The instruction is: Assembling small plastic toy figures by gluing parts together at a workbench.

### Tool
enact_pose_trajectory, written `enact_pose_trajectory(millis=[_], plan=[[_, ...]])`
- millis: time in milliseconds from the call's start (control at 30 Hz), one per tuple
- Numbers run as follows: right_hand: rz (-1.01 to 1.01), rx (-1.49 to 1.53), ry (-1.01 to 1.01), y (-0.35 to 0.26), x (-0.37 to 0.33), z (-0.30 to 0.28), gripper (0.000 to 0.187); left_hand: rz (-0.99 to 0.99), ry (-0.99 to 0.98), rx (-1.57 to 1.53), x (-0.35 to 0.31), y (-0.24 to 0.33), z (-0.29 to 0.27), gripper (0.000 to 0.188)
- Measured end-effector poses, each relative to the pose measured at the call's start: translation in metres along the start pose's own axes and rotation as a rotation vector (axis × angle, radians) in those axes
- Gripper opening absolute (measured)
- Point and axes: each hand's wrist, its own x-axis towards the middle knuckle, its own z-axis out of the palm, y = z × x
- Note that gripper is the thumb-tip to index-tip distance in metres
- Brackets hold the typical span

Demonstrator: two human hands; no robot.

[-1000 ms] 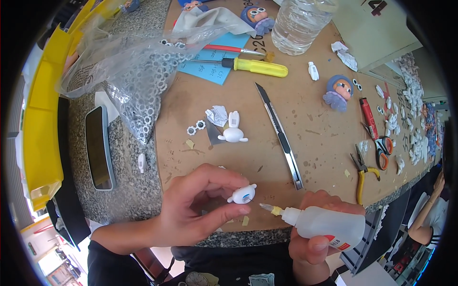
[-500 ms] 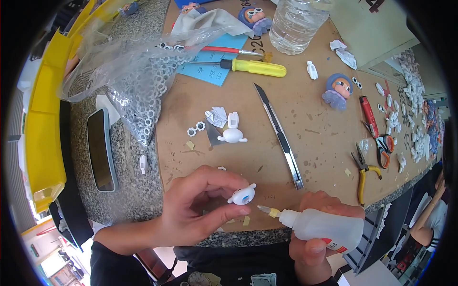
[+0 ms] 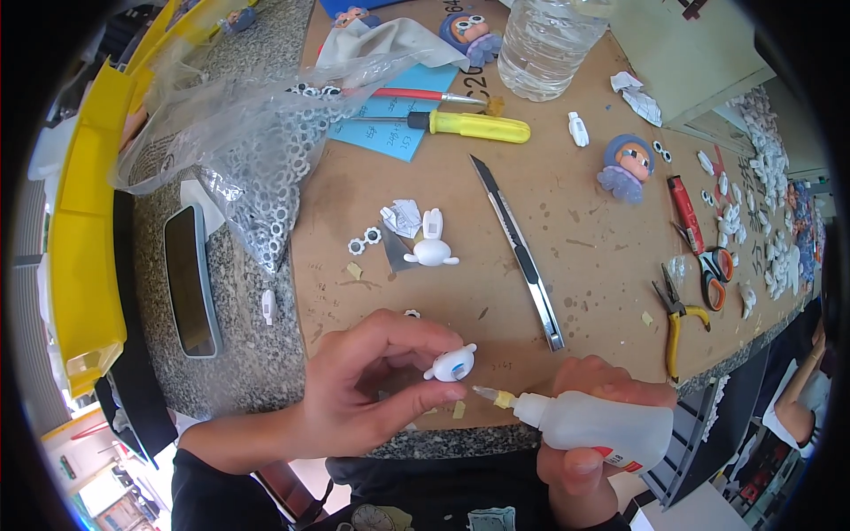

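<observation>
Between the thumb and fingers of my left hand [image 3: 381,380] is a small white toy part [image 3: 454,364] with a blue patch and a slot on its face. My right hand [image 3: 589,460] is wrapped round a translucent white glue bottle [image 3: 606,427], tilted so that its thin nozzle [image 3: 485,394] points at the part. The tip is close to the part and my left thumb, seemingly just apart from them. Beyond my hands a white rabbit-shaped part [image 3: 432,243] lies by a crumpled paper [image 3: 403,217] and small flower-shaped frames [image 3: 364,240].
A utility knife [image 3: 518,252] lies mid-table, with a yellow screwdriver [image 3: 478,126] behind it. Pliers [image 3: 675,323], scissors [image 3: 711,274] and a blue-haired doll [image 3: 630,168] are at the right. A phone [image 3: 190,283] and a bag of flower-shaped frames [image 3: 266,168] occupy the left.
The glue bottle has shifted slightly left, bringing its nozzle nearer my left thumb. The white toy part has turned a little in my left fingers.
</observation>
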Motion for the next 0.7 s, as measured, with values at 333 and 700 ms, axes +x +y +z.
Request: enact_pose_trajectory(millis=[333, 700], plan=[[0.021, 0.005, 0.062, -0.0016, -0.0006, -0.001, 0.06, 0.017, -0.018, 0.013, -0.0001, -0.0004, -0.0003, 0.037], [0.036, 0.002, 0.126, -0.0031, 0.0013, 0.0058, 0.059, 0.0, -0.019, 0.019, 0.0003, 0.001, 0.0004, 0.037]])
